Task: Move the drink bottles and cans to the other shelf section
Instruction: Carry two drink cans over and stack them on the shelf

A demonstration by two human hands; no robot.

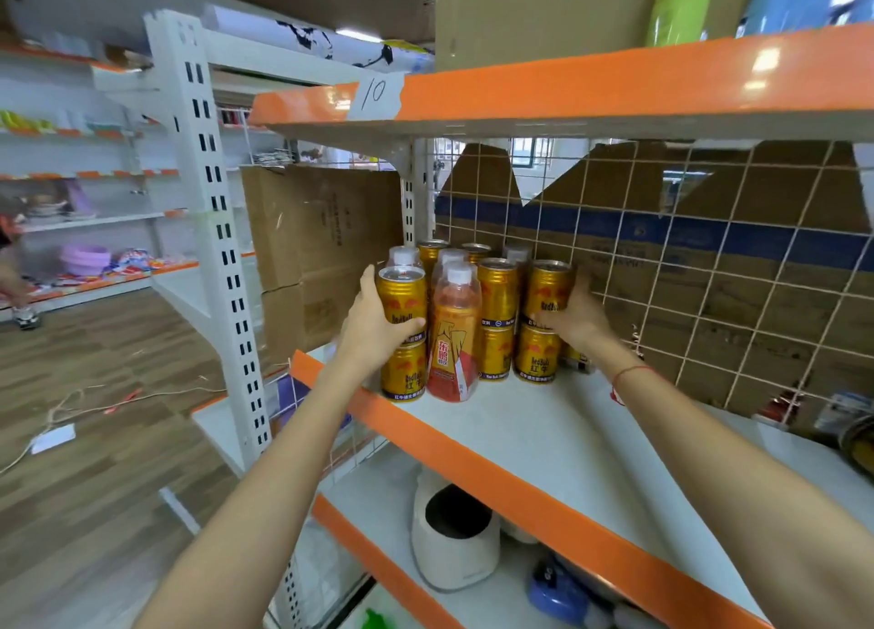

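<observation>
Several gold drink cans stand stacked two high at the left end of the white shelf [544,439], mixed with orange drink bottles with white caps. My left hand [373,330] grips the upper gold can [402,297] of the front left stack. My right hand [574,318] grips the upper gold can [547,288] of the right stack. An orange bottle [454,335] stands at the front between the two hands. More cans and bottles stand behind, partly hidden.
A wire grid back panel [709,269] with cardboard behind it closes the shelf's rear. An orange-edged shelf [567,89] with a "10" label hangs overhead. A white appliance [454,538] sits on the shelf below. A cardboard box [321,245] stands left.
</observation>
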